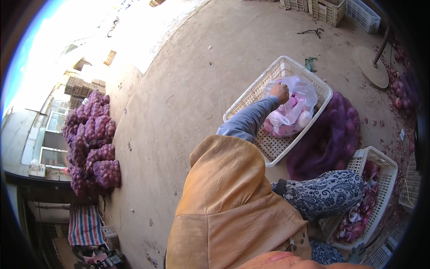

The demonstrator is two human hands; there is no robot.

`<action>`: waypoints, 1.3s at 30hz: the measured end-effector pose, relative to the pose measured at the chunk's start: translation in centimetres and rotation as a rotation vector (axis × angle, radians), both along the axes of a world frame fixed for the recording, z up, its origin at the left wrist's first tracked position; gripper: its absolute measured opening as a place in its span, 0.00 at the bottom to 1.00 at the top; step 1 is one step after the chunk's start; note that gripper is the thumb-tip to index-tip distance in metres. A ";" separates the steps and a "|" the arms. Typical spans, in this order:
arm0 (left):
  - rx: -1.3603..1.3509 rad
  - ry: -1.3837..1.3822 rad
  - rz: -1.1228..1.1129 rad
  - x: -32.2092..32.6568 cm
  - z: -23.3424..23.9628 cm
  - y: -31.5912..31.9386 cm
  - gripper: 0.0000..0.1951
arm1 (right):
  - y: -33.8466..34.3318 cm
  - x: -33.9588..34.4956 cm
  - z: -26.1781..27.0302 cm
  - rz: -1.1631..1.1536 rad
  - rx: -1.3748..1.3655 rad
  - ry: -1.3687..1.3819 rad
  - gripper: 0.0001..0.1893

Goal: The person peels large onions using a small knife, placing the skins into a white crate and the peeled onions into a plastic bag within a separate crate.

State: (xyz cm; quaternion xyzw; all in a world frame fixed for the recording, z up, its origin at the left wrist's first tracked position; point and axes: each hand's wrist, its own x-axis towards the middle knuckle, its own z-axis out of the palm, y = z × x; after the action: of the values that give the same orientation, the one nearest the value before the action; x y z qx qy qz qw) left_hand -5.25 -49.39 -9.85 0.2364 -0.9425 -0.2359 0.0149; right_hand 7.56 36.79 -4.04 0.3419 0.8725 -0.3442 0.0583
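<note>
My left hand (pixel 280 92) is closed on the gathered top of a thin clear plastic bag (pixel 307 89). The bag holds pinkish-purple bulbs, apparently onions, and rests in a white perforated plastic crate (pixel 242 98). Against this crate's right side lies a purple mesh sack (pixel 319 148) filled with red onions. Nearer to me, beside my patterned trouser leg, a second white crate (pixel 386 198) contains red onion skins (pixel 356 217). A small grey shape (pixel 357 250) at its lower rim may be my gloved right hand; its grip cannot be made out.
Stacked mesh sacks of onions (pixel 95 134) stand at the left. Plastic crates (pixel 324 11) line the top right, near a round metal base with a pole (pixel 369 65). Green twine (pixel 310 64) and scattered skins lie on the floor. A striped sheet (pixel 84 225) is at lower left.
</note>
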 end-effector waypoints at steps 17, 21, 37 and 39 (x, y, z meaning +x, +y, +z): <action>-0.095 -0.238 -0.002 3.6 0.8 -2.1 0.17 | -0.8 1.2 -0.1 0.000 -0.041 0.077 0.19; -0.177 -0.280 -0.075 0.7 1.1 -0.9 0.18 | 1.2 1.7 -0.7 0.052 -0.099 0.117 0.19; 0.755 -0.113 0.026 6.2 6.8 -14.4 0.30 | -7.1 3.0 4.9 0.191 0.070 0.087 0.23; 0.069 -0.172 0.027 4.4 8.6 -13.8 0.18 | -8.0 3.8 6.5 0.102 0.029 0.114 0.22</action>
State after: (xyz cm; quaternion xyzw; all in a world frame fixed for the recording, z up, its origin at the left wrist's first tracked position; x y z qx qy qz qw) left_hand -0.89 -63.23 -1.26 0.2688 -0.9283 -0.2469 -0.0711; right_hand 11.33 28.75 2.43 0.2776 0.8956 -0.3470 0.0209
